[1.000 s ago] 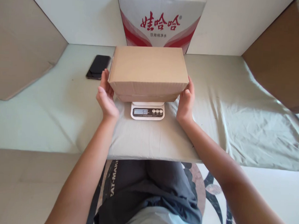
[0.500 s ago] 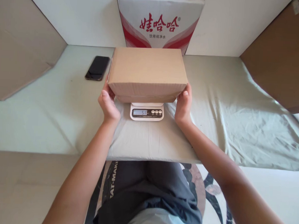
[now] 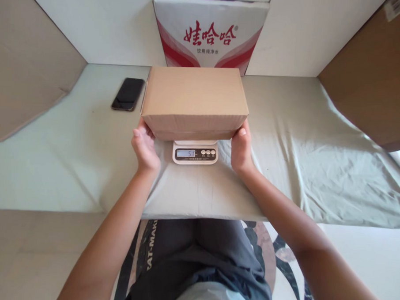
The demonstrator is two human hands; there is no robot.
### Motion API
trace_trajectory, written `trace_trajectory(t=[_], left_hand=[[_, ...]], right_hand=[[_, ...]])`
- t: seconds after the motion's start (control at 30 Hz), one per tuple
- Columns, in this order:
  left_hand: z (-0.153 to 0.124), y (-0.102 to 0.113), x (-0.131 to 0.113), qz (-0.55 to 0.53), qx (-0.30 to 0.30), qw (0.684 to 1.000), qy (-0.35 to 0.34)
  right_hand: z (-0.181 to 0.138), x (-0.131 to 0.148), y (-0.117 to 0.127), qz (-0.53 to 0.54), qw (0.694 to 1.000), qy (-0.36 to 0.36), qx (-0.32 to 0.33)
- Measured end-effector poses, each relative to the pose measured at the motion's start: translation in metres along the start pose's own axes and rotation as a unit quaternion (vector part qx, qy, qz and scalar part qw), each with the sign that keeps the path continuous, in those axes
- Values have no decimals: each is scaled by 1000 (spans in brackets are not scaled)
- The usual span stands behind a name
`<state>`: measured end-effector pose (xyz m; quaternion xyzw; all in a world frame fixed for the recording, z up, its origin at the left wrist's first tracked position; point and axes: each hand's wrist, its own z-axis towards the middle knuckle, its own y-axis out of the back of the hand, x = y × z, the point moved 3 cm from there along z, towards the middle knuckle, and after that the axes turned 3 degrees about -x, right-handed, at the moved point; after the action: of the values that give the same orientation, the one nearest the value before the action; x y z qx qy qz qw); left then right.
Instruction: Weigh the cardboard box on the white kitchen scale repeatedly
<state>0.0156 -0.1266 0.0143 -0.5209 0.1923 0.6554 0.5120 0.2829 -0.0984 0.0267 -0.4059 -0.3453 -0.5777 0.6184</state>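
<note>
Fingers (image 3: 145, 131) of the left hand (image 3: 144, 146) and right hand (image 3: 241, 147) curled around the box's (image 3: 195, 96) lower corners, gripping it from both sides. Plain brown cardboard, closed and unmarked, it sat level atop the scale (image 3: 195, 153), hiding all but the scale's front.

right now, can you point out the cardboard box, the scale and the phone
cardboard box (image 3: 195, 90), head view, middle of its top face
scale (image 3: 196, 154), head view, front panel between display and buttons
phone (image 3: 127, 94), head view, middle of its dark screen
</note>
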Motion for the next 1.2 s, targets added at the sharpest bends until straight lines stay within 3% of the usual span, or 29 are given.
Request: trace_trajectory(t=[0.4, 0.6, 0.67, 0.87, 1.03, 1.2], left_hand=[[3, -14, -11, 10, 49, 999, 6], [47, -16, -34, -1, 152, 983, 101], [70, -21, -32, -16, 154, 981, 115], [121, -55, 19, -22, 106, 991, 78], [122, -61, 66, -58, 42, 990, 123], [123, -57, 81, -66, 31, 987, 142]], right_hand=[[5, 15, -1, 3, 1000, -3, 11], [36, 30, -3, 4, 1000, 19, 18], [57, 26, -5, -9, 1000, 13, 15], [118, -32, -20, 0, 1000, 10, -14], [132, -72, -29, 52, 998, -11, -37], [135, -89, -24, 83, 996, -26, -35]])
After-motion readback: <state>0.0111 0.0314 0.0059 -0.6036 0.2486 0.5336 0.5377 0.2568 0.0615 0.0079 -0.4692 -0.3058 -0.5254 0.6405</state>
